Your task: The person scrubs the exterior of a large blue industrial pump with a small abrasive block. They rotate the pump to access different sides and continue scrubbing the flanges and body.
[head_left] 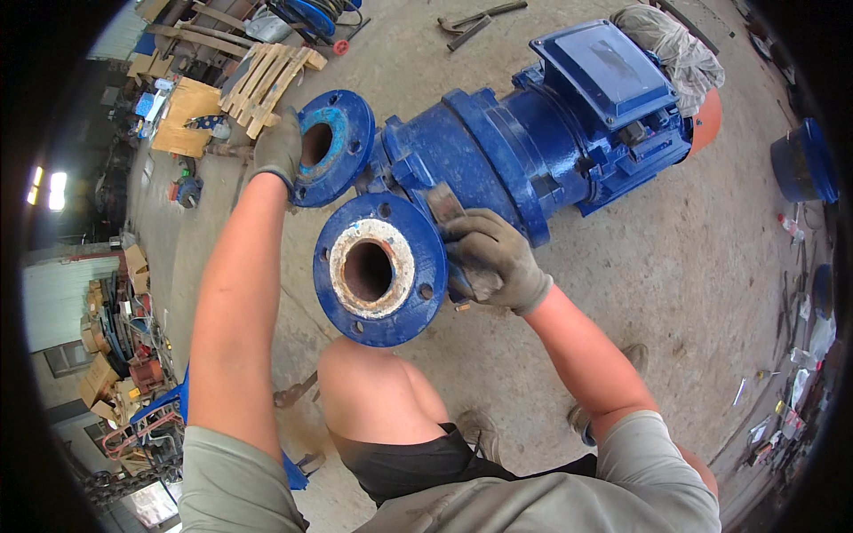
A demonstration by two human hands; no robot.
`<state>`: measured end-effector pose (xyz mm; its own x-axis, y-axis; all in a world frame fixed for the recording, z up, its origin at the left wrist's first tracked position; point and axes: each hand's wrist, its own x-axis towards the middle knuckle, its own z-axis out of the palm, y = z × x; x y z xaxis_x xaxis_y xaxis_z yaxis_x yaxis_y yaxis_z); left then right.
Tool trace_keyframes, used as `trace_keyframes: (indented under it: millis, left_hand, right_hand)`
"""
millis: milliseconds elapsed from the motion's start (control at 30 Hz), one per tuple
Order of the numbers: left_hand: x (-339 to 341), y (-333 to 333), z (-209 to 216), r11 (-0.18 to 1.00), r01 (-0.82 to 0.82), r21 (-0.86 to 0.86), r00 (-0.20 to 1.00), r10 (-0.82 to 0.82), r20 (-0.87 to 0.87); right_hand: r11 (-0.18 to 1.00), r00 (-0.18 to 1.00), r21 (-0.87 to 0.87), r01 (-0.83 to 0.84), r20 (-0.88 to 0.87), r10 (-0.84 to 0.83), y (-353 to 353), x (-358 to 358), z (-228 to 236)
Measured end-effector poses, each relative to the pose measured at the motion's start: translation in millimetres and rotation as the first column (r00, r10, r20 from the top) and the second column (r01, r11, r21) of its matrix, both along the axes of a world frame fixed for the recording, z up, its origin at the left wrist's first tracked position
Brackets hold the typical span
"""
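A blue pump with a motor [498,151] stretches from the middle toward the upper right, with two round flanges at its near end. My left hand [279,149], in a grey-brown glove, grips the left rim of the farther flange [348,160], whose face has a light-blue ring around the bore. The nearer flange [329,284] has a scraped-looking white ring around its bore. Beside its right edge my right hand [498,262], also gloved, is closed on a flat scraper-like piece [444,202]; its end sticks out past the fingers toward the pump body. The rest is hidden.
Grey cloth [675,53] lies over the motor's far end. A wooden pallet [267,84] and board sit at upper left, boxes and scrap [115,373] at left. A blue bucket [804,162] stands at right. Metal bars [480,22] lie on the floor.
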<state>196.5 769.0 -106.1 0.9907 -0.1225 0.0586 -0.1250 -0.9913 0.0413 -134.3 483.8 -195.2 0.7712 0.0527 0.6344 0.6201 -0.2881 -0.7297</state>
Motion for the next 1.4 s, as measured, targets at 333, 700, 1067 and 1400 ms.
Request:
trace_keyframes:
  millis: [333,700,1067,1400]
  left_hand:
    - [-5,-4,5,0.974,0.082,0.210,0.996,-0.089,0.027]
    - [1,4,-1,0.976,0.101,0.194,0.993,-0.113,0.047]
    - [12,15,-5,0.968,0.105,0.229,0.994,-0.102,-0.027]
    - [14,17,-8,0.971,0.095,0.219,0.992,-0.110,0.061]
  right_hand:
    - [0.994,0.999,0.107,0.027,-0.049,-0.022,12,2,7]
    - [0.992,1.000,0.126,0.022,-0.022,-0.019,7,2,10]
    - [0.934,0.937,0.118,0.336,0.061,-0.345,39,-58,-34]
    - [0.824,0.827,0.071,0.562,-0.077,-0.557,75,-53,-24]
